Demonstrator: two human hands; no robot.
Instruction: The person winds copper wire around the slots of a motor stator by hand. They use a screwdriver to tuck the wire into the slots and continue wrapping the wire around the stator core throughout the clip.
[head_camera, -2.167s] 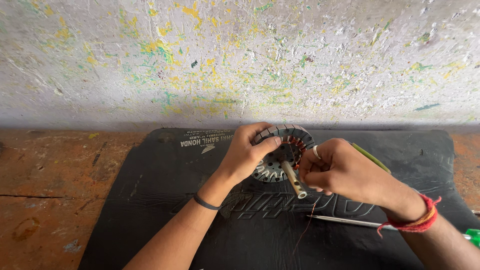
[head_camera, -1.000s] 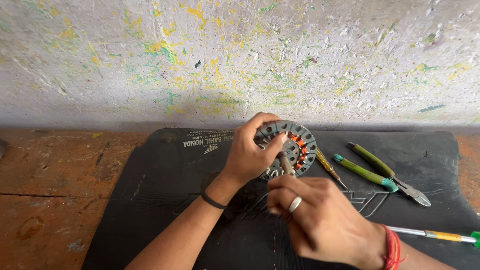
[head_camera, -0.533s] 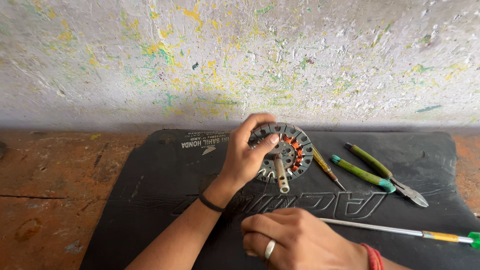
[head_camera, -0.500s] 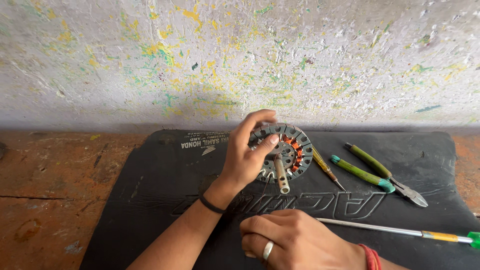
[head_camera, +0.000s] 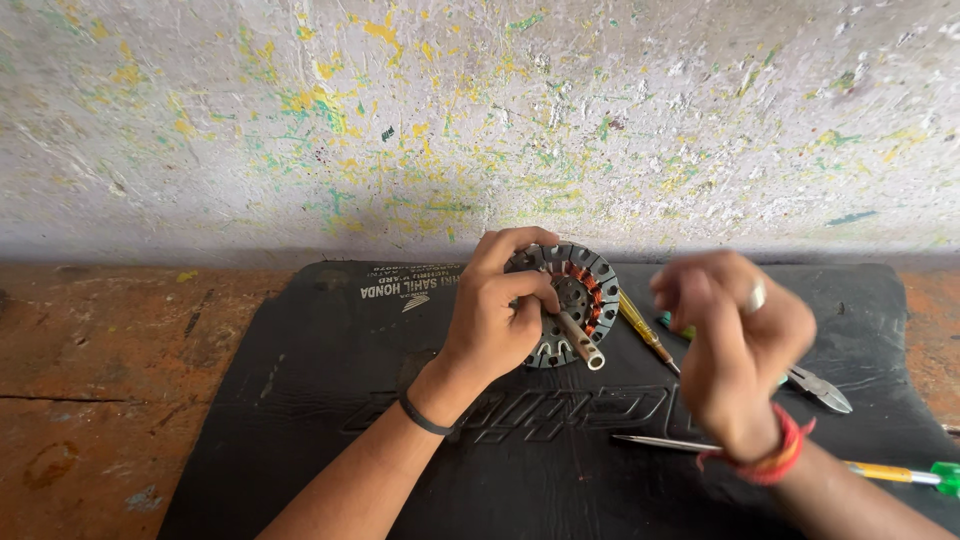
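The left hand (head_camera: 497, 318) is curled around a round metal stator (head_camera: 572, 304), a slotted grey disc with orange-copper windings and a short steel shaft (head_camera: 581, 341) jutting toward the camera, held tilted just above the black rubber mat (head_camera: 300, 400). The right hand (head_camera: 735, 340) hovers blurred to the stator's right, fingers loosely bent, gripping nothing that can be made out. A patch of white lettering sits on the mat's upper left, and a yellow-handled screwdriver (head_camera: 645, 333) and a green-and-yellow-handled screwdriver (head_camera: 880, 471) lie on the mat near the right hand.

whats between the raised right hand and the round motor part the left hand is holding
In the head view, a yellow-handled screwdriver lies on the black mat between the right hand and the stator in the left hand.
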